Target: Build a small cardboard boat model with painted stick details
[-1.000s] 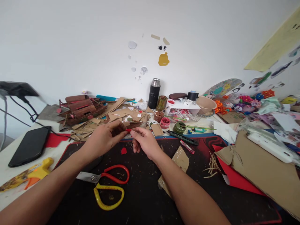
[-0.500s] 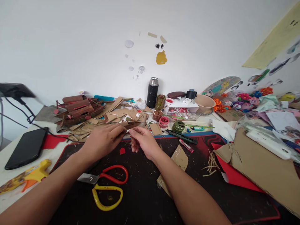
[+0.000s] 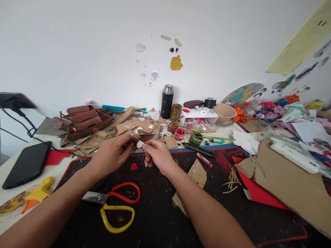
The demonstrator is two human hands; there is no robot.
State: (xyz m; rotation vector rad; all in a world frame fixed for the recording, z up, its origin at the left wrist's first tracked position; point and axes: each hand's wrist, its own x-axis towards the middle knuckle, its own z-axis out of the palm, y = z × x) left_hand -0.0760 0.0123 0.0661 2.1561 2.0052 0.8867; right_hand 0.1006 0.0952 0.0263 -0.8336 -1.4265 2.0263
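A small white round piece (image 3: 140, 144) is pinched between the thumb and finger of my right hand (image 3: 156, 153). Just left of it is my left hand (image 3: 113, 151), its fingers curled close to the piece; whether they hold anything is hidden. Below the hands, a small red piece (image 3: 133, 166) lies on the dark mat (image 3: 155, 206). Scissors (image 3: 120, 206) with one red and one yellow handle rest on the mat beside my left forearm. A brown model boat (image 3: 86, 122) stands behind my left hand.
Cardboard scraps (image 3: 129, 125), a black flask (image 3: 167, 102) and paint jars (image 3: 196, 138) stand at the back. A phone (image 3: 27, 164) and yellow glue gun (image 3: 38, 191) lie left. Cardboard (image 3: 289, 179) covers the right side.
My left hand has moved slightly left, away from my right fingertips, and its fingers have loosened. More of the white piece shows. The whole view has shifted slightly.
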